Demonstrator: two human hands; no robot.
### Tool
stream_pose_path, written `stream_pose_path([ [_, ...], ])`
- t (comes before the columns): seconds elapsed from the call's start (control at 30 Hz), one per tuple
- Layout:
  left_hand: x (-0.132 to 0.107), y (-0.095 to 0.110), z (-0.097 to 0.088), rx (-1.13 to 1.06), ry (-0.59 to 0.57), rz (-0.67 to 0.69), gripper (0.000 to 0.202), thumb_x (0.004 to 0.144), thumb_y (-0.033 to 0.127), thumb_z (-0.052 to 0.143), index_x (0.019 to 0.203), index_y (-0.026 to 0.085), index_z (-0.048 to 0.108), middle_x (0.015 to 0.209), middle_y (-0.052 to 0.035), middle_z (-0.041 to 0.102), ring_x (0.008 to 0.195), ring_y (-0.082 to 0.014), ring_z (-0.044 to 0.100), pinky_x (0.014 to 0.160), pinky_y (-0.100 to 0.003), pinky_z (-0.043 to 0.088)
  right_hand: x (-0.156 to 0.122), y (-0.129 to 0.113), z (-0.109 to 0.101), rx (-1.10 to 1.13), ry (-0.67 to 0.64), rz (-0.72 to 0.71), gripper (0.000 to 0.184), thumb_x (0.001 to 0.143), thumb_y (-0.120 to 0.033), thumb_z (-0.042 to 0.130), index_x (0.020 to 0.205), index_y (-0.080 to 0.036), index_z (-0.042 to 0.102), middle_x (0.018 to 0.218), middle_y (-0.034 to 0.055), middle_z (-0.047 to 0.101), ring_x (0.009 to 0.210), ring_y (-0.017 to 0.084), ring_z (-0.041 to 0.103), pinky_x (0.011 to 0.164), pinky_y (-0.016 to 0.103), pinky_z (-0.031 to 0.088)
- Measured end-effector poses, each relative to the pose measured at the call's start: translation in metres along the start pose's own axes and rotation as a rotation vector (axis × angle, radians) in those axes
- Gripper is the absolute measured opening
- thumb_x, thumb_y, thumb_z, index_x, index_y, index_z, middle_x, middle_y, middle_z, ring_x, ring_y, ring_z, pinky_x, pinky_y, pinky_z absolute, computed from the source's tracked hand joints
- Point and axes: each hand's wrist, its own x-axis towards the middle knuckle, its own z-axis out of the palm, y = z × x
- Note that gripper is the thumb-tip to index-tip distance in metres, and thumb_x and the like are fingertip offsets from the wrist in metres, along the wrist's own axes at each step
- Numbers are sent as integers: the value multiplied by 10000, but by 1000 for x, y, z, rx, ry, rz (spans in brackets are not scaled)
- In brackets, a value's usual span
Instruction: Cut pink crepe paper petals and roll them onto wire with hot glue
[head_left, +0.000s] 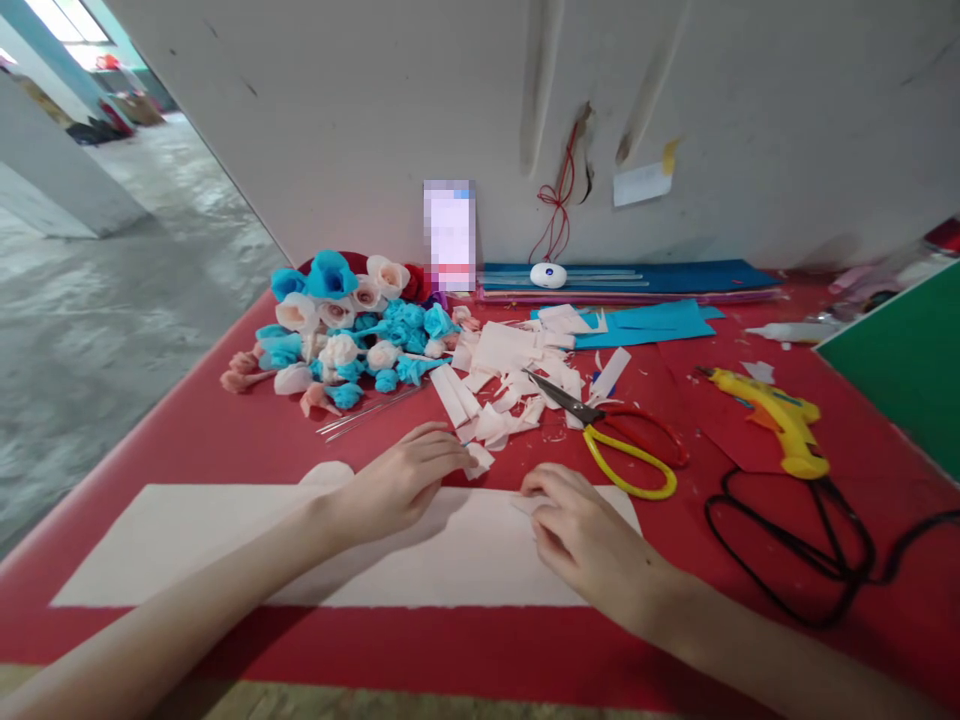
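A long sheet of pale crepe paper point(450, 560) lies flat along the front of the red table, beneath both my hands. My left hand point(409, 475) reaches across its far edge, fingers curled together. Its fingertips meet a small pale paper scrap point(480, 461); what they grip is hidden. Over the sheet's right part, my right hand point(574, 520) is closed, with a small pale paper piece point(523, 504) showing at its fingertips. Scissors point(581, 408) with one yellow and one red handle rest open just beyond my right hand, among pale paper cuttings point(506, 350).
Blue, white and pink paper flowers point(337, 330) are heaped at the back left, beside thin wires point(367, 415). A yellow glue gun point(780, 415) with a looped black cord point(795, 590) lies right. Blue paper point(645, 322), a phone point(450, 235) and a green board point(900, 370) stand farther back.
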Motion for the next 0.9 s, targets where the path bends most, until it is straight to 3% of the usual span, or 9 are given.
stream_pose_path([
  [0.17, 0, 1, -2, -15, 9, -12, 458, 747, -38, 336, 1101, 171, 537, 1056, -87, 625, 1011, -204, 543, 939, -431, 397, -4, -3, 6, -59, 25, -49, 182, 771, -19, 418, 708, -114, 560, 856, 107, 562, 759, 194, 539, 672, 341, 481],
  [0.47, 1, 8, -9, -158, -28, -74, 400, 776, -10, 352, 1031, 177, 596, 983, -81, 654, 983, -206, 550, 866, -359, 427, -4, 0, 12, -67, 104, -106, 186, 791, -27, 395, 772, -131, 548, 844, 104, 565, 770, 191, 549, 678, 330, 490],
  [0.73, 2, 12, -13, -287, 150, -230, 289, 836, 46, 353, 944, 159, 597, 898, -69, 639, 879, -164, 556, 771, -277, 435, -1, 3, -1, 34, 177, -80, 190, 794, -70, 423, 701, -136, 574, 1082, 137, 548, 1031, 250, 495, 849, 396, 439],
  [0.9, 5, 31, -16, -396, 142, -284, 250, 858, 93, 373, 930, 163, 603, 906, -60, 628, 880, -156, 559, 782, -272, 433, 0, -2, -16, 180, 163, -64, 211, 840, -114, 412, 690, -152, 555, 827, 63, 583, 802, 142, 553, 696, 252, 458],
])
